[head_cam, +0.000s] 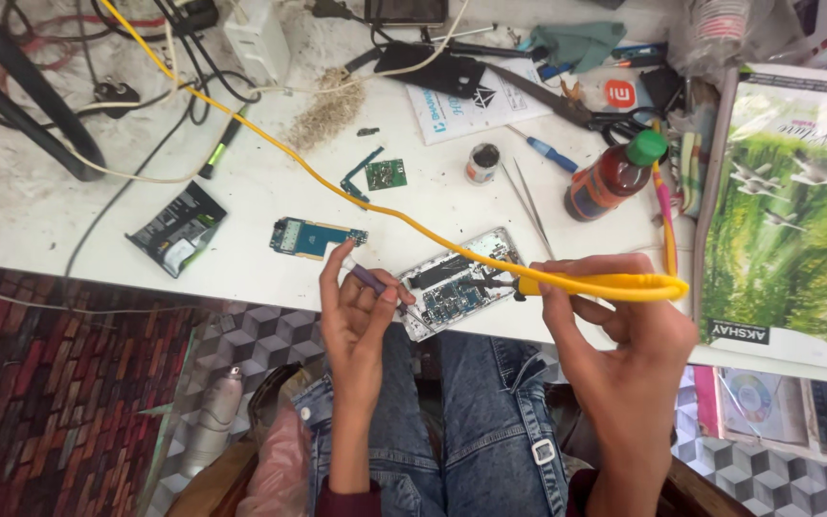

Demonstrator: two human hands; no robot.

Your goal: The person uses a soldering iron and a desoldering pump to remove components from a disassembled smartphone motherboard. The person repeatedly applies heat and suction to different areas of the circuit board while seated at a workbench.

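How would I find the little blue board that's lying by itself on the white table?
Start at the white table and find the open phone at its near edge, where the left hand and right hand work. Just left of it, apart from the hands, lies the blue circuit board. It is long and blue, unlike the small square green board farther back.

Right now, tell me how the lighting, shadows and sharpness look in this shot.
Head view: even, soft light on the white table, only faint shadows under the cables; no strong glare. Left hand, right hand and the opened phone are fairly sharp; edges bow slightly from the wide lens; the floor below is dimmer.
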